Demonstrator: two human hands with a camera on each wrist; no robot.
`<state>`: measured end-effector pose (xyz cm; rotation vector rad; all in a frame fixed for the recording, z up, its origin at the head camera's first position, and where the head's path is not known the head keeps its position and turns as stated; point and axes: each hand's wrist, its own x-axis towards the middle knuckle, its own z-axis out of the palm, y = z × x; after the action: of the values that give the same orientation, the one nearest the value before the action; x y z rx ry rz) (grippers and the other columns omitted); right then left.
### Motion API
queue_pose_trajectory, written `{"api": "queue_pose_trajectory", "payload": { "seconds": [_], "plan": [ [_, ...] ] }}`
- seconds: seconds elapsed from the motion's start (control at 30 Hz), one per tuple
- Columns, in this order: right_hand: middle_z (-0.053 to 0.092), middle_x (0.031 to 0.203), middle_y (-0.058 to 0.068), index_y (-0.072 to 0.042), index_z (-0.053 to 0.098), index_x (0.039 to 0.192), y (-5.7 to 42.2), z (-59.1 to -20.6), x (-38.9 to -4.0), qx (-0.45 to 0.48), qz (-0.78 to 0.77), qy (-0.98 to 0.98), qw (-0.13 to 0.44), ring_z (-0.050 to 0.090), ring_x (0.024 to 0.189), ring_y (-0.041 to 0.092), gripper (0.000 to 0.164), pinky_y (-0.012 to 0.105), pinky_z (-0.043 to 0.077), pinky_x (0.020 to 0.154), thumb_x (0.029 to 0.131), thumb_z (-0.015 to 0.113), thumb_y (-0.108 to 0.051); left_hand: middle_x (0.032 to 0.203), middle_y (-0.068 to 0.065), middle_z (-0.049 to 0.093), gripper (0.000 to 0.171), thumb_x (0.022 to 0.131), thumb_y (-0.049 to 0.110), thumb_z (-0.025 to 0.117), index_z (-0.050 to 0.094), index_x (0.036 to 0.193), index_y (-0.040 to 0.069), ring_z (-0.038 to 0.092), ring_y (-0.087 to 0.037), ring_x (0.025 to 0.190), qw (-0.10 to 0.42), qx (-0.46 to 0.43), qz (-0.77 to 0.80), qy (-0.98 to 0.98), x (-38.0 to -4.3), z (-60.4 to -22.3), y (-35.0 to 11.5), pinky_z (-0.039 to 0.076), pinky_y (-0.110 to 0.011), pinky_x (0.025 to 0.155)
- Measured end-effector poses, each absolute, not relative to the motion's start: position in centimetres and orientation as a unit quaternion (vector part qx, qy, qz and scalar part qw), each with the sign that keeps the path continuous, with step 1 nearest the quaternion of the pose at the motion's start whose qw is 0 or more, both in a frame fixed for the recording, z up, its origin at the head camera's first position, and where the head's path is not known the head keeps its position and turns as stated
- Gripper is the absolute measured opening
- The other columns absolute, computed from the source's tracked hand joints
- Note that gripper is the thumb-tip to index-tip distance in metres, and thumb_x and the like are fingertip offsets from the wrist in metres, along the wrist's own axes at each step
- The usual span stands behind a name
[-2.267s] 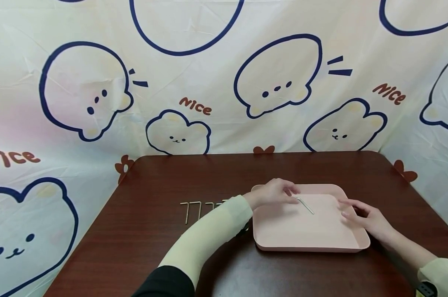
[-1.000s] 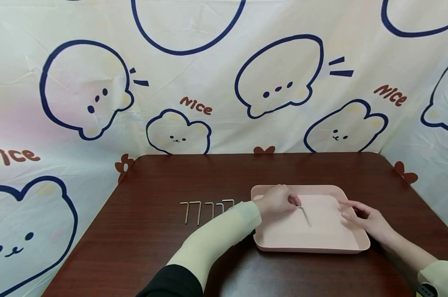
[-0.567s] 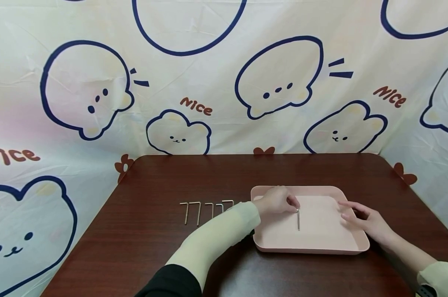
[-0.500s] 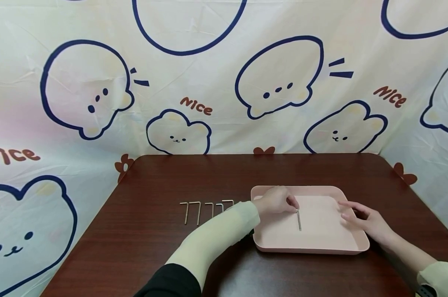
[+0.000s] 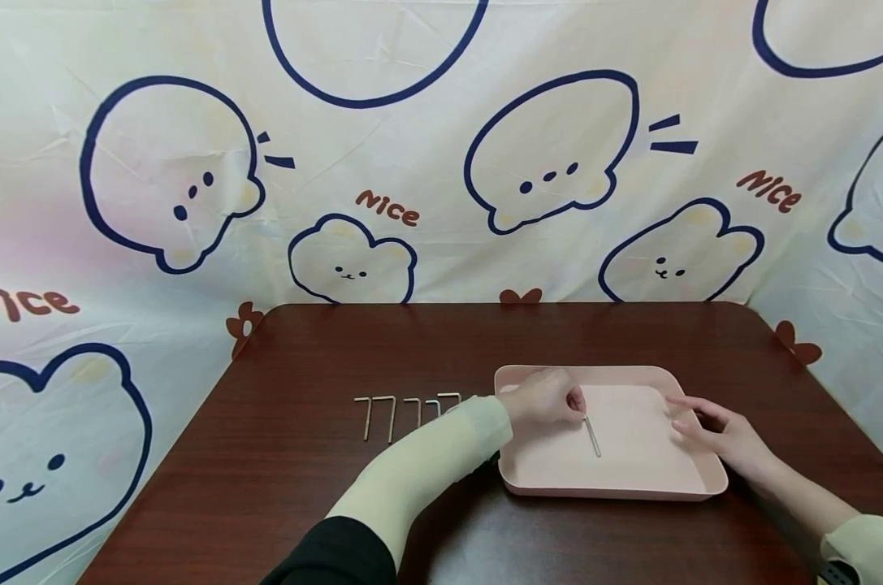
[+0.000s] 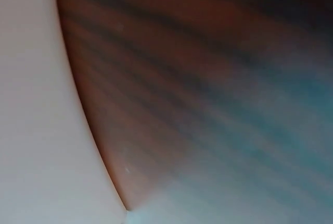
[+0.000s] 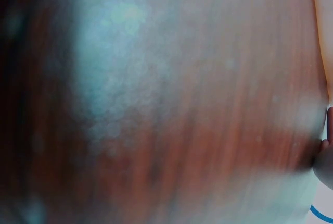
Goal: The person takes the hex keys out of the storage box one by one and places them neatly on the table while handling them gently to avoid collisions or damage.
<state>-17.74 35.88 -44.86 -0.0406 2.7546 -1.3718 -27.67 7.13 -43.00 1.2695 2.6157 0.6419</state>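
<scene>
My left hand [image 5: 547, 396] reaches over the pink tray [image 5: 660, 471] and pinches the short end of a silver hex key [image 5: 593, 437] between thumb and fingertips. The key's long arm slants toward the near right, over the tray floor. My right hand [image 5: 726, 431] rests at the tray's right rim, index finger and thumb extended over the edge; its other fingers are partly hidden. Left of the tray, several hex keys [image 5: 392, 418] lie in a row on the table, some partly covered by my left sleeve. Neither wrist view shows the held key.
The dark brown wooden table [image 5: 324, 357] carries the tray and the keys. A cartoon-printed cloth [image 5: 441, 162] hangs behind and along both sides. The left wrist view shows blurred tabletop beside a pale surface [image 6: 36, 99].
My left hand has come lower and nearer in the tray, taking hold of the hex key that lay there. The key's long arm has swung about its pinched end. My right hand stays put.
</scene>
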Motion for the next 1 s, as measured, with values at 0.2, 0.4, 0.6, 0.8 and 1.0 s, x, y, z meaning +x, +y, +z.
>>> {"api": "queue_pose_trajectory", "payload": {
  "seconds": [0.2, 0.4, 0.6, 0.8, 1.0],
  "plan": [
    [0.048, 0.14, 0.021, -0.005, 0.047, 0.142, 35.8, -44.8, -17.7, -0.009, -0.441, 0.897, 0.034, 0.039, 0.111, -0.004, 0.06, 0.04, 0.033, 0.09, 0.094, 0.063, -0.038, 0.068, 0.015, 0.059, 0.01, 0.083, 0.009, 0.072, 0.071, 0.078, 0.016, 0.048, 0.003, 0.065, 0.102, 0.437, 0.255, 0.856, -27.8, -43.0, 6.8, 0.039, -0.009, 0.063],
    [0.047, 0.142, 0.021, -0.005, 0.047, 0.142, 35.8, -44.7, -17.7, -0.008, -0.441, 0.897, 0.033, 0.04, 0.114, 0.0, 0.06, 0.038, 0.033, 0.09, 0.095, 0.063, -0.038, 0.07, 0.013, 0.061, 0.006, 0.085, 0.008, 0.073, 0.073, 0.081, 0.012, 0.05, 0.003, 0.067, 0.115, 0.453, 0.283, 0.838, -28.2, -43.0, 6.4, 0.042, -0.009, 0.066],
    [0.056, 0.135, 0.008, -0.005, 0.049, 0.141, 35.8, -44.7, -17.6, -0.015, -0.446, 0.894, 0.022, 0.039, 0.106, -0.012, 0.058, 0.017, 0.034, 0.082, 0.094, 0.065, -0.036, 0.069, 0.012, 0.062, 0.006, 0.085, 0.008, 0.074, 0.074, 0.081, 0.012, 0.051, 0.002, 0.066, 0.123, 0.449, 0.295, 0.835, -28.3, -42.9, 6.2, 0.043, -0.01, 0.065],
    [0.059, 0.131, 0.002, -0.004, 0.049, 0.14, 35.8, -44.7, -17.6, -0.02, -0.451, 0.892, 0.018, 0.038, 0.105, -0.015, 0.057, 0.011, 0.033, 0.078, 0.094, 0.065, -0.034, 0.071, 0.01, 0.066, 0.002, 0.084, 0.009, 0.076, 0.075, 0.083, 0.011, 0.052, 0.0, 0.067, 0.144, 0.426, 0.324, 0.832, -28.3, -42.4, 6.0, 0.044, -0.011, 0.065],
    [0.059, 0.132, 0.007, -0.004, 0.051, 0.139, 35.8, -44.8, -17.6, -0.023, -0.445, 0.895, 0.014, 0.039, 0.103, -0.016, 0.056, 0.013, 0.034, 0.078, 0.094, 0.064, -0.034, 0.071, 0.008, 0.067, 0.004, 0.083, 0.009, 0.077, 0.076, 0.086, 0.007, 0.055, 0.0, 0.065, 0.142, 0.418, 0.332, 0.834, -28.1, -41.5, 5.8, 0.046, -0.012, 0.063]
  ]
}}
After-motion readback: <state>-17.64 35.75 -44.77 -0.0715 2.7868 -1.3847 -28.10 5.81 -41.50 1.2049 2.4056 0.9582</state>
